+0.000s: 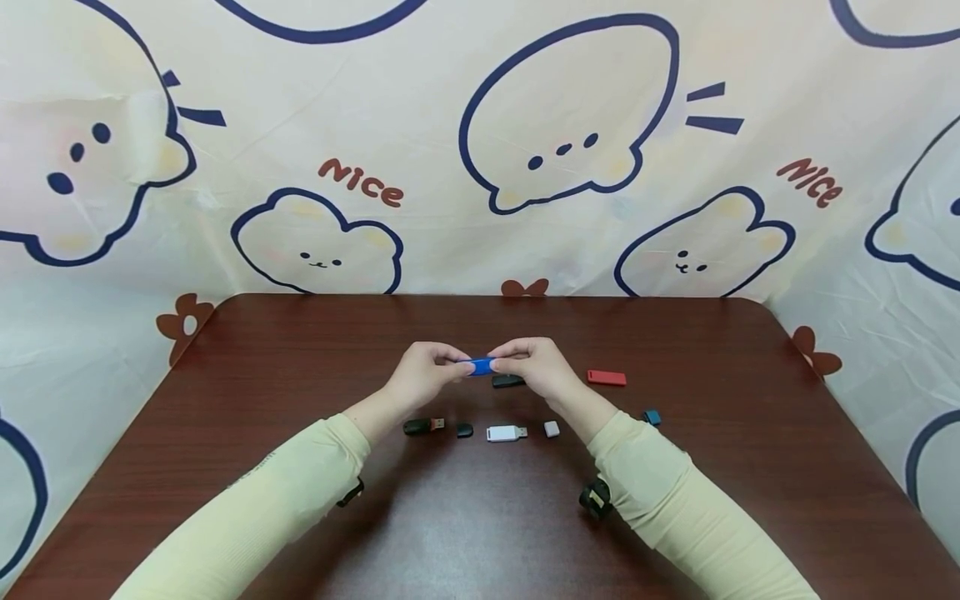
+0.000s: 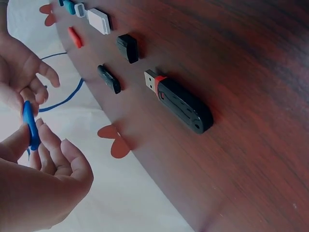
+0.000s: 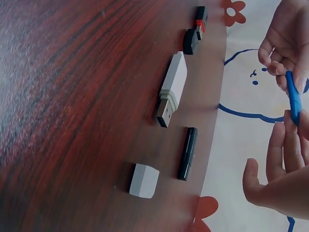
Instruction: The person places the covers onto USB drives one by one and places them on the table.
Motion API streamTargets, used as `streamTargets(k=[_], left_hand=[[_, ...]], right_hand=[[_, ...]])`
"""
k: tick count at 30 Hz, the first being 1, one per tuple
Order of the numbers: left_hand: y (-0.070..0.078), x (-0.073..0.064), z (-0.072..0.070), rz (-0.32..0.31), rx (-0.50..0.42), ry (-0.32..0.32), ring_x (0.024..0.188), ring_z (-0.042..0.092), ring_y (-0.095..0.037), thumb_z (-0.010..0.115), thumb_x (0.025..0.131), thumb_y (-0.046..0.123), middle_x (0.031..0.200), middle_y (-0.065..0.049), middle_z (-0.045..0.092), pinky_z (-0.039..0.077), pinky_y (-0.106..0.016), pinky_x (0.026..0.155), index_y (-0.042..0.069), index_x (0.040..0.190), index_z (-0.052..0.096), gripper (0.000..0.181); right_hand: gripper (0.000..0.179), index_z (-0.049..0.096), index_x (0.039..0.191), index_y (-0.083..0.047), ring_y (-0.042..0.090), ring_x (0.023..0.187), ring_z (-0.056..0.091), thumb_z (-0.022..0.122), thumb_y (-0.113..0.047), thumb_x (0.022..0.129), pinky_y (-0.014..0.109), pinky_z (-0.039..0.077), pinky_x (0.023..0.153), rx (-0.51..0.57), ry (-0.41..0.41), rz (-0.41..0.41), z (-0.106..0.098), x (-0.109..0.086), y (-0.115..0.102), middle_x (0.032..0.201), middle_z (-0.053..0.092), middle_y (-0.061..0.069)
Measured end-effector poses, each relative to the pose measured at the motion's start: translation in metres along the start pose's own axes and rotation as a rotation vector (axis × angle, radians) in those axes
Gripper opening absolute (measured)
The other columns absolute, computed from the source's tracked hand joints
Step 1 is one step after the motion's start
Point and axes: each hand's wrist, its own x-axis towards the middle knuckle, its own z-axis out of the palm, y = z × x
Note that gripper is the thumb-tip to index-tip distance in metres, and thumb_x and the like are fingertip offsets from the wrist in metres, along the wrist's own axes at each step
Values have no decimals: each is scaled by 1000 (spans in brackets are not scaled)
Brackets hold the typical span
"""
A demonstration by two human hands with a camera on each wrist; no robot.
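Beyond the white memory stick (image 1: 506, 433) and raised off the table (image 1: 465, 533), a small blue stick (image 1: 481, 366) spans the gap between two hands. The left hand (image 1: 429, 368) pinches one end between thumb and fingertips, and the right hand (image 1: 538, 367) pinches the other, each grip closed down to the stick's thickness. It looks light, stiff and smooth, probably hard plastic, so dry fingertips might slide on it; the two ends seem the best places to hold, with a light, straight pinch rather than any bending. Around the white memory stick lie a white cap (image 1: 551, 428) just to its right, a black cap (image 1: 465, 431) to its left, and a red stick (image 1: 606, 378) farther off, beyond and right.
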Motion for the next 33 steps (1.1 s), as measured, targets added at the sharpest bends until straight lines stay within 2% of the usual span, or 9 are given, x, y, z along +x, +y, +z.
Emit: streamTargets(k=[7,10,13,17,21,24,29,33], left_hand=[[2,1,2,-7,-26,0,92,64,-33,66,87,17,97,-21,69,49,-45,90,0,100,69,21],[1,1,3,13,-13,-1,91,64,-33,66,87,17,95,-20,70,50,-42,86,1,99,69,20],[-1,1,3,77,41,7,84,63,-30,66,87,17,90,-18,70,51,-33,75,3,99,69,19],[-1,0,2,184,140,33,74,58,-20,68,86,17,83,-12,69,46,-25,64,5,98,68,17],[-1,-2,3,267,238,50,71,56,-14,70,84,17,81,-5,68,48,-24,63,7,97,68,16],[-2,-2,4,328,317,63,69,56,-13,72,82,17,81,-3,68,48,-23,63,8,95,68,17],[-2,-2,5,465,532,132,67,50,-11,74,80,22,78,1,68,43,-24,61,10,92,71,17],[-3,-2,5,566,680,180,71,51,-12,75,79,26,81,2,70,43,-27,66,12,93,73,19]], right_hand=[[21,71,102,-3,18,90,61,68,-16,85,47,43,93,-1,2,18,-2,1,0,100,70,11],[22,70,103,-4,20,91,60,68,-16,86,47,42,94,5,3,38,-3,2,1,102,70,11],[22,71,104,-5,21,93,59,68,-17,86,48,42,95,21,12,61,-2,3,1,103,69,10],[22,71,103,-5,22,97,56,68,-18,85,47,41,94,32,30,75,-1,4,1,104,68,10],[22,72,102,-5,22,101,52,68,-18,85,43,38,91,28,46,82,0,4,1,105,68,9],[22,72,102,-5,22,99,55,68,-18,85,44,37,93,21,53,93,1,3,0,103,69,9],[23,71,102,-4,24,92,64,68,-19,85,50,34,100,41,57,121,1,3,0,94,71,9],[24,71,102,-3,26,92,66,67,-19,85,51,34,101,64,49,128,2,4,1,90,71,7]])
